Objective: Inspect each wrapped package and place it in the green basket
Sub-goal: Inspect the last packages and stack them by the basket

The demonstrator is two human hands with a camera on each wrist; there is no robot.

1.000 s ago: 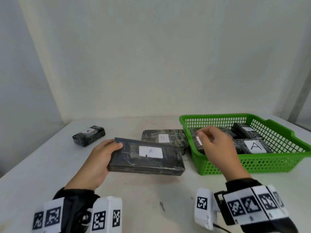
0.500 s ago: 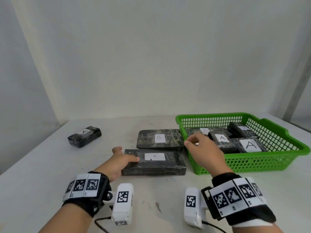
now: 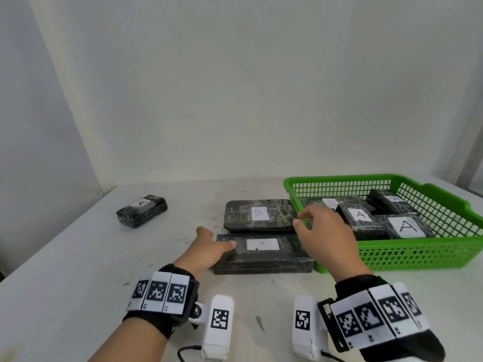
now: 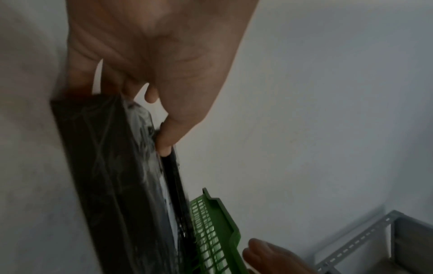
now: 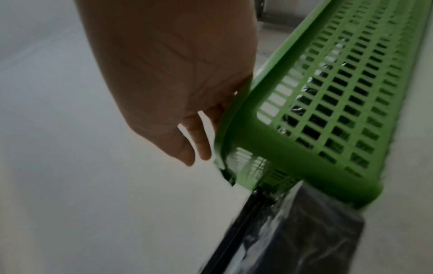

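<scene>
While the long package (image 3: 264,253) marked A lies flat on the table (image 3: 78,270) at 6 o'clock of the package marked B (image 3: 258,215), the left hand (image 3: 206,250) rests on its left end, fingers straight on top, thumb apart. Right hand (image 3: 325,236) hovers over the green basket (image 3: 431,253) corner, fingers loosely curled, holding nothing. Basket sits at 3 o'clock of both packages, wrapped ones inside. Small package (image 3: 142,210) lies at 10 o'clock, well apart.

Left wrist: fingertips (image 4: 165,142) touch the long package's (image 4: 112,176) top near its end; basket (image 4: 215,222) just beyond.

Right wrist: hand (image 5: 168,77) beside the basket rim (image 5: 236,118), fingers slightly apart; contact unclear. Long package (image 5: 304,235) end abuts the basket.
</scene>
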